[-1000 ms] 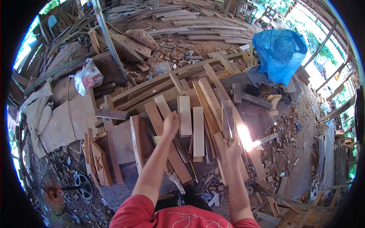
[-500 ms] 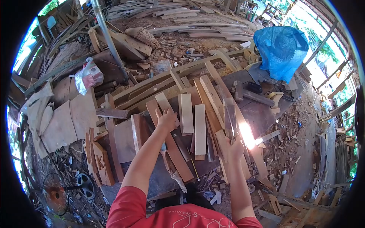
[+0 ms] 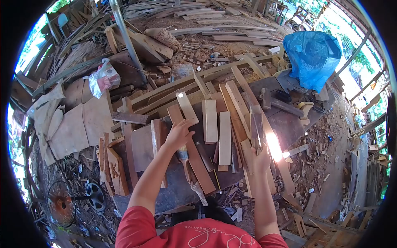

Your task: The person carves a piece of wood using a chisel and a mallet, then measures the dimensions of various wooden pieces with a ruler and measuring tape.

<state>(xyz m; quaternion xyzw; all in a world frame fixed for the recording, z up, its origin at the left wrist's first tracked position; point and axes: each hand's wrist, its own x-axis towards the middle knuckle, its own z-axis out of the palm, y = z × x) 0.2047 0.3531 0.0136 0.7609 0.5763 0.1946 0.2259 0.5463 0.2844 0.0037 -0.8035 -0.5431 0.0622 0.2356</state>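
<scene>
Spread fingers of my left hand (image 3: 178, 134) rest over a long brown wood strip (image 3: 197, 165), just below a short pale wood block (image 3: 187, 108). Beside that wrist lies a paintbrush (image 3: 185, 159) with a worn handle. My right hand (image 3: 261, 159) is closed around the lower end of a flat, shiny, blade-like tool (image 3: 256, 120), which points away from me over long boards (image 3: 236, 107). Between my hands lie two more pale blocks, one on the left (image 3: 211, 120) and one on the right (image 3: 224, 138).
A thin yellow stick (image 3: 218, 182) lies at the near bench edge. To the right are a hammer-like wooden tool (image 3: 285, 107) and a blue plastic bag (image 3: 312, 58). A metal pole (image 3: 126, 39) rises at the back left. Wood scraps (image 3: 318, 165) cover the ground.
My left hand has let go of the short pale block and drawn back toward me over the brown strip. My right hand keeps its hold; the view has shifted slightly.
</scene>
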